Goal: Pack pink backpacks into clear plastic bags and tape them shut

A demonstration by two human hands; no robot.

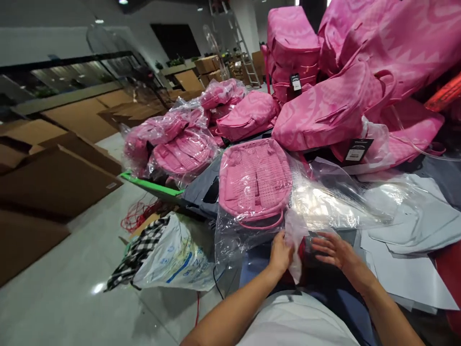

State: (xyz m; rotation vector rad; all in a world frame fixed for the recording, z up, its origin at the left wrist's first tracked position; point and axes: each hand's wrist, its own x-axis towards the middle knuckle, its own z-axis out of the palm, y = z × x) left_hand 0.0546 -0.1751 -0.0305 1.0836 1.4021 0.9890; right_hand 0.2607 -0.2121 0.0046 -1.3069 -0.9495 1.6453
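My left hand [282,252] is closed on a thin, crumpled whitish sheet [296,235] that hangs down in front of me; whether it is tissue or soft plastic I cannot tell. Just to the right, my right hand [333,250] has its fingers spread and holds nothing. Beyond my left hand lies a pink backpack [255,178] inside a clear plastic bag [230,240], its top loop toward me. More clear plastic bags [334,202] lie flat to the right of it, past my right hand.
Several pink backpacks [324,110] are heaped at the back right, some with black tags. Plastic-wrapped backpacks [183,149] pile up at the left. White sheets [406,274] lie at the right. A white sack [176,254] with checked cloth and cardboard boxes [54,178] stand left.
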